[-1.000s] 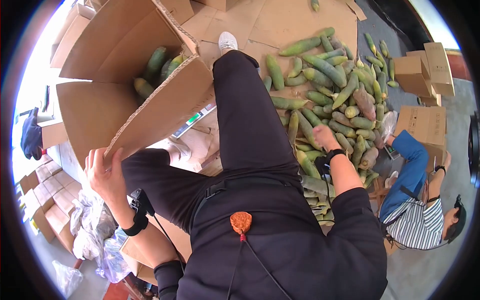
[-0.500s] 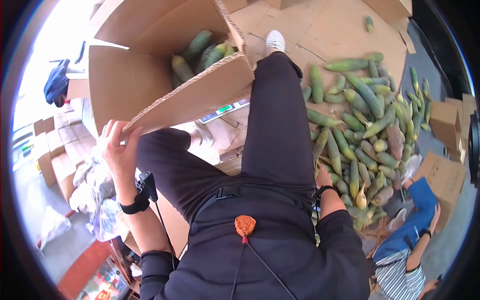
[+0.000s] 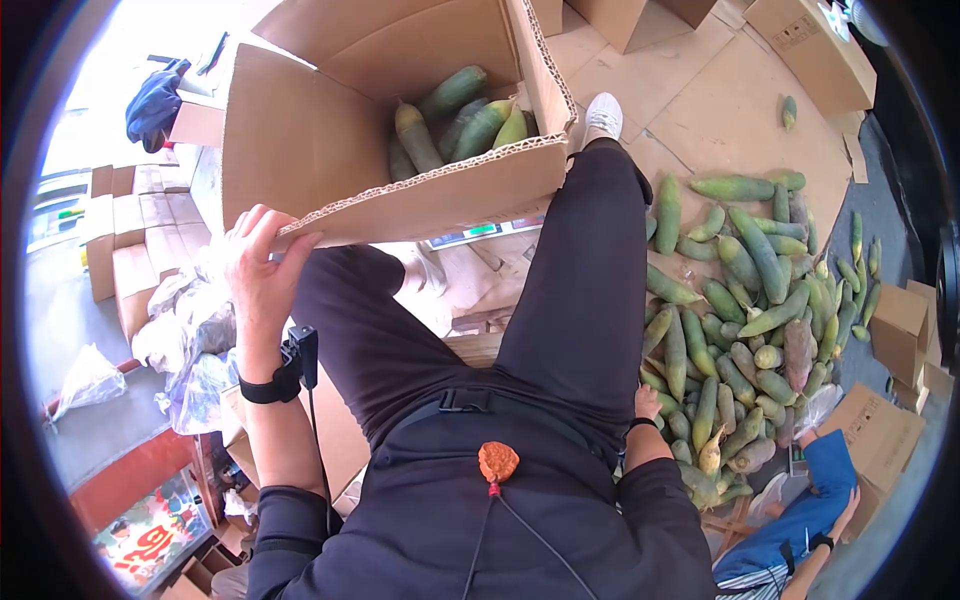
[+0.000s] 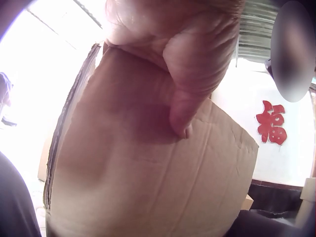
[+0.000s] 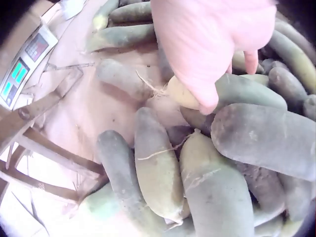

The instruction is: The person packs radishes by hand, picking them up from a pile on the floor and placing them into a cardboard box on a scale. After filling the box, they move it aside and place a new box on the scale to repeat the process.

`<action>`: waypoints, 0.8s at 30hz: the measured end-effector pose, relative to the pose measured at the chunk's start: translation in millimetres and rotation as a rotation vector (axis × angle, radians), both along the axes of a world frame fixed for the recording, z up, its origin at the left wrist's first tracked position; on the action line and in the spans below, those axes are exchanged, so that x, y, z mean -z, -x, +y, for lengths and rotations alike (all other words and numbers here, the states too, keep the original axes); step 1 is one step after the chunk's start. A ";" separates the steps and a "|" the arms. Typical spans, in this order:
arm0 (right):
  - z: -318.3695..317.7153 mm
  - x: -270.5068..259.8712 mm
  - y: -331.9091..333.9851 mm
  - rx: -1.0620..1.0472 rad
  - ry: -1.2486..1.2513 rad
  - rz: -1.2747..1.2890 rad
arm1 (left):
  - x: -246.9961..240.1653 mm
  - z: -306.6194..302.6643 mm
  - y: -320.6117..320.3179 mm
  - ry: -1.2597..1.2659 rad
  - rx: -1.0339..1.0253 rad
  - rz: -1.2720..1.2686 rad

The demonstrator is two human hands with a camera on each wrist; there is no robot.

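Note:
My left hand (image 3: 262, 270) pinches the edge of a flap on a large open cardboard box (image 3: 430, 208), thumb on the near face. In the left wrist view the thumb lies flat against the cardboard (image 4: 128, 158). Several green radishes (image 3: 455, 125) lie inside the box. At the near side of a big radish pile (image 3: 745, 290), my right hand (image 3: 648, 403) is partly hidden beside my thigh. The right wrist view shows that hand (image 5: 212, 44) gripping a green radish (image 5: 252, 93) with a pale, rooted end, thumb and fingers around it. Other radishes lie close about it.
A scale (image 5: 37, 49) with a lit display stands by the box. The wooden legs of a stool (image 5: 54, 148) are near the pile. Another person in blue trousers (image 3: 830, 490) sits at the right, near cardboard boxes (image 3: 875, 435). Plastic bags (image 3: 190, 330) lie at the left.
The head view has swung, so box and pile sit further right. My right hand has drawn back from over the pile to its near side by my thigh. The left hand keeps its hold.

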State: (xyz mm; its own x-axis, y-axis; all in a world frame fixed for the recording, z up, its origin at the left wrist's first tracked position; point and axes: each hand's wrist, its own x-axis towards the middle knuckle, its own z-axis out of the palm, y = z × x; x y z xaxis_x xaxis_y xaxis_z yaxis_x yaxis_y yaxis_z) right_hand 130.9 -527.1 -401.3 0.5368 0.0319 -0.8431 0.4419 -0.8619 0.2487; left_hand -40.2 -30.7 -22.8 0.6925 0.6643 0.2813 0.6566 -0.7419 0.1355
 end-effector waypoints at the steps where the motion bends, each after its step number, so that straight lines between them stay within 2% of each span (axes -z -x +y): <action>1: 4.0 -3.2 -1.3 -0.001 -0.002 0.003 | -0.2 0.7 -0.3 0.008 -0.006 0.007; 4: 7.2 -11.7 -3.2 -0.012 0.049 0.006 | -2.4 -1.2 -1.1 0.026 -0.004 0.019; 10: 10.3 -10.9 -2.6 0.037 -0.057 0.023 | -10.8 -11.6 -0.7 0.069 0.012 -0.021; 13: 10.0 5.8 -0.8 0.005 -0.044 0.079 | -11.2 -13.7 3.9 0.119 -0.018 -0.103; 16: -7.8 26.3 7.8 -0.124 -0.107 0.017 | -12.5 -13.5 7.2 0.108 -0.036 -0.134; 21: -3.7 26.1 2.3 -0.240 -0.110 0.003 | -15.6 -13.1 10.0 0.079 -0.043 -0.103; 24: 2.2 7.2 -2.2 -0.165 -0.135 -0.010 | -16.4 -13.6 9.7 0.090 -0.056 -0.114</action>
